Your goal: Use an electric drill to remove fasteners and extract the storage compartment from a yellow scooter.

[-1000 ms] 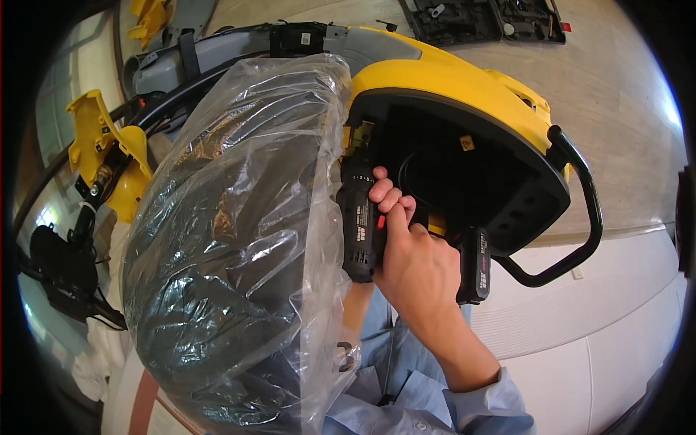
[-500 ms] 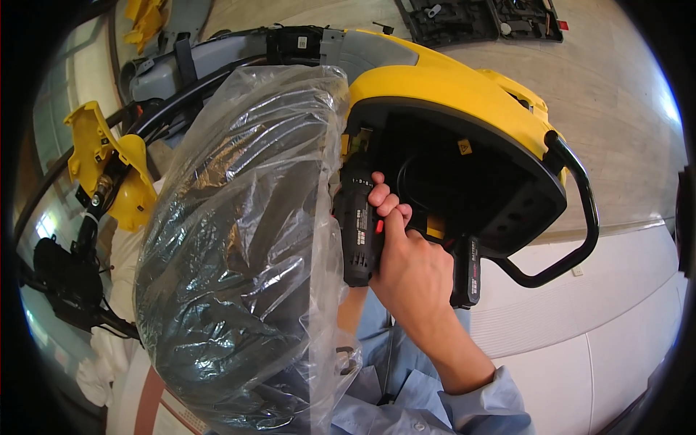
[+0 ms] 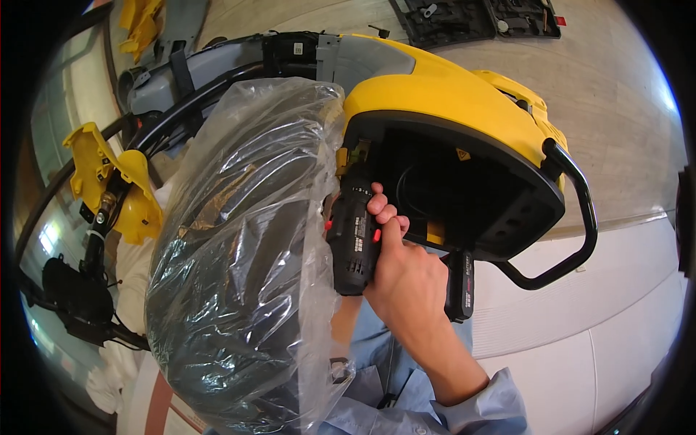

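Note:
My right hand is wrapped round the handle of a black cordless drill with red buttons. Its battery pack sticks out to the right of my wrist. The drill's nose points away from me, toward a yellowish metal bracket at the edge of a black storage well; the tip cannot be made out. Close along the drill's left side stands a dark scooter seat wrapped in clear plastic. A bit of my left forearm shows below the drill, while the left hand itself is hidden.
Yellow bodywork surrounds the well, with a black tubular rail at the right. Handlebar parts with a yellow cover stand at the left. A tool case lies open on the floor beyond. White padding is at the near right.
The view has shifted a little, and the scooter sits slightly lower in it. The drill has tilted slightly, its rear end further left; my right hand keeps the same grip.

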`<state>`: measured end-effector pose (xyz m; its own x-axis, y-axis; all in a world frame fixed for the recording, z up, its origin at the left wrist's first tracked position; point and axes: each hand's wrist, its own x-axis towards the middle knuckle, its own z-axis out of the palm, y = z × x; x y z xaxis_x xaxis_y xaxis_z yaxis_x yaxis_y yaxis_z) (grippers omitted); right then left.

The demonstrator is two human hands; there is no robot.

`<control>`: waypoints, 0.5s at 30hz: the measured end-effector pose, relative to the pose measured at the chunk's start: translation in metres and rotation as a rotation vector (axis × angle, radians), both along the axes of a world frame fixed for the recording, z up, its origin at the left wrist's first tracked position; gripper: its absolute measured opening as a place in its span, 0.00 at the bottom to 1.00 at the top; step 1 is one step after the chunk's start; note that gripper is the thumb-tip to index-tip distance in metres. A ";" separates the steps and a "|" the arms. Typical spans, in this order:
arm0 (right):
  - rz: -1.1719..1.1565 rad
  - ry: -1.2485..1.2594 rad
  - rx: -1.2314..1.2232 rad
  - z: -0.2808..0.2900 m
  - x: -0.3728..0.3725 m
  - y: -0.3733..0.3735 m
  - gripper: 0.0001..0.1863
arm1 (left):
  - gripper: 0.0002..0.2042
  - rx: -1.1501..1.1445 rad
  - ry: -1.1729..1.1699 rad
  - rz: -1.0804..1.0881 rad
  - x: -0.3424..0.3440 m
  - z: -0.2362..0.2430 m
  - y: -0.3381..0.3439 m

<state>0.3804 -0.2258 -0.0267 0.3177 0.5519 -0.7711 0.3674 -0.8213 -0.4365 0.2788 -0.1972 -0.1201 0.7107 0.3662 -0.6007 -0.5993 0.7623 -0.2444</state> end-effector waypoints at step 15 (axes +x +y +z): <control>-0.299 0.254 -0.135 0.004 -0.016 0.019 0.37 | 0.34 -0.172 0.171 -0.220 -0.010 0.016 0.031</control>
<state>0.3640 -0.2066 -0.0224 0.2388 0.3526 -0.9048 -0.0014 -0.9316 -0.3634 0.2683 -0.1666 -0.1037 0.6446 0.0978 -0.7583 -0.4686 0.8342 -0.2908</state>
